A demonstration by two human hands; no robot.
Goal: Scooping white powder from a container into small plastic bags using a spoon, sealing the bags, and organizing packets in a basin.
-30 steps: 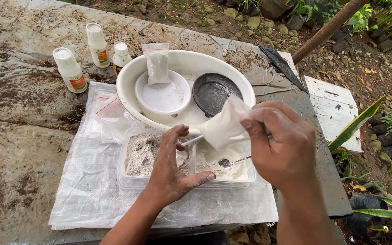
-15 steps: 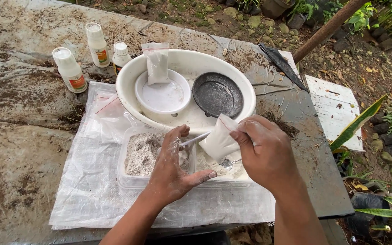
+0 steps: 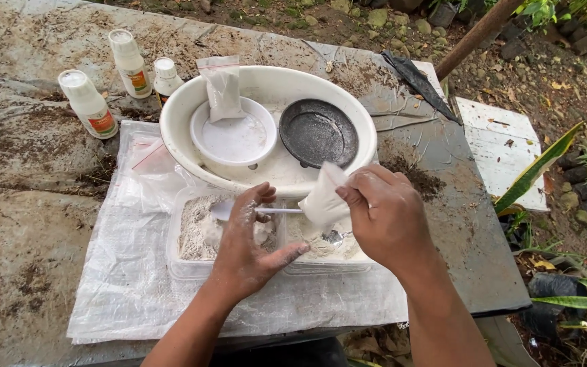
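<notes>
My left hand (image 3: 249, 245) holds a white plastic spoon (image 3: 229, 209) over a clear plastic container (image 3: 191, 234) of grey-white powder. My right hand (image 3: 382, 214) pinches a small plastic bag of white powder (image 3: 322, 200) above a second clear container (image 3: 321, 253) of pale powder, where a metal spoon (image 3: 334, 237) lies. Both containers rest on a white woven sheet (image 3: 123, 292). Behind them stands a large white oval basin (image 3: 191, 153) holding a white dish (image 3: 236, 139), a dark round dish (image 3: 317, 132) and a zip bag of white powder (image 3: 222, 85).
Three small white bottles with coloured labels (image 3: 90, 105) (image 3: 129, 62) (image 3: 166, 76) stand at the back left on the rough concrete slab (image 3: 28, 170). A crumpled clear bag (image 3: 154, 166) lies left of the basin. A white board (image 3: 501, 146), plants and soil lie to the right.
My right hand has lowered the small powder bag from above the basin rim to just over the right container. The left hand stays on the white spoon.
</notes>
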